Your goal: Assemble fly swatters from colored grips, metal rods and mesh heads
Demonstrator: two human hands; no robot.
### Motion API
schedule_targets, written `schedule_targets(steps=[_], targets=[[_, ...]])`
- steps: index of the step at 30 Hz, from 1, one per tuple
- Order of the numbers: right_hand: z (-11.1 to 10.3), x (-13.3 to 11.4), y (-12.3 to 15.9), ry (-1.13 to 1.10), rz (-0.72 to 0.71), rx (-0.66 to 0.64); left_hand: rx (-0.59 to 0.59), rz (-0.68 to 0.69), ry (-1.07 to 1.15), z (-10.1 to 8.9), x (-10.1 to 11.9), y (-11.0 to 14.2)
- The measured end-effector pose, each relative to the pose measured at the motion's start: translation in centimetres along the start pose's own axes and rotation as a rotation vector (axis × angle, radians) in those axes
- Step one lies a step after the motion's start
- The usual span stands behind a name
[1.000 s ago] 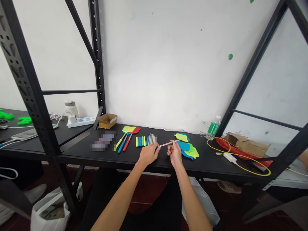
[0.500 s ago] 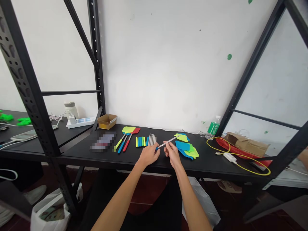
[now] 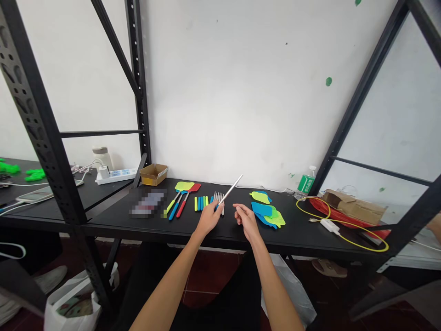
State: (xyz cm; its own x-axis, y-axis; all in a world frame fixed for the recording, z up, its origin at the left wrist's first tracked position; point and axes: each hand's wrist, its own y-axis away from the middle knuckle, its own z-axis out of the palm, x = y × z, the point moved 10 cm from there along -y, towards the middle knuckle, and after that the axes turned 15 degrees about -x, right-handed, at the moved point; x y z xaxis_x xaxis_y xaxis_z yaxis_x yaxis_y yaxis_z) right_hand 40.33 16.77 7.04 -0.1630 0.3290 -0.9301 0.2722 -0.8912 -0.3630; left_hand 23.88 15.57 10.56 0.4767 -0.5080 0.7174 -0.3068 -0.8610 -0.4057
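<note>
Through the head view I have the left hand over the near part of the bench, its fingers clamped on the lower end of a silver rod. The rod slants up and to the right, its far tip clear of the bench. The right hand is just beside, apart from the rod, with nothing visible in it; its fingers are half curled, thumb and forefinger near each other (from my distant seat I cannot tell whether they meet).

Just past the left hand I see a row of spare rods, and left of those, yellow and blue handles side by side. Farther left lie three swatters, heads overlapping. Near the right hand is a pile of blue and yellow heads, with a bottle beyond, against the wall
</note>
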Motion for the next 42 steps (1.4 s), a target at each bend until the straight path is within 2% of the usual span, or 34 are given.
schedule_targets(steps=[6, 11, 21, 28, 42], targets=[[0.0, 0.1, -0.1, 0.006, 0.009, -0.007, 0.17, -0.124, 0.382, -1.5, -3.7, 0.3], [-0.1, 0.3, -0.1, 0.0, 0.014, -0.005, 0.186, -0.158, 0.475, -1.3, -5.2, 0.2], [-0.2, 0.4, -0.1, -0.003, 0.006, -0.001, 0.209, -0.143, 0.522, -1.7, -4.5, 0.6], [-0.2, 0.4, 0.0, -0.003, 0.02, 0.003, 0.309, -0.112, 0.559, -2.7, -3.9, 1.4], [-0.1, 0.3, 0.0, -0.004, 0.023, 0.004, 0.313, -0.089, 0.552, -2.8, -3.6, 1.5]])
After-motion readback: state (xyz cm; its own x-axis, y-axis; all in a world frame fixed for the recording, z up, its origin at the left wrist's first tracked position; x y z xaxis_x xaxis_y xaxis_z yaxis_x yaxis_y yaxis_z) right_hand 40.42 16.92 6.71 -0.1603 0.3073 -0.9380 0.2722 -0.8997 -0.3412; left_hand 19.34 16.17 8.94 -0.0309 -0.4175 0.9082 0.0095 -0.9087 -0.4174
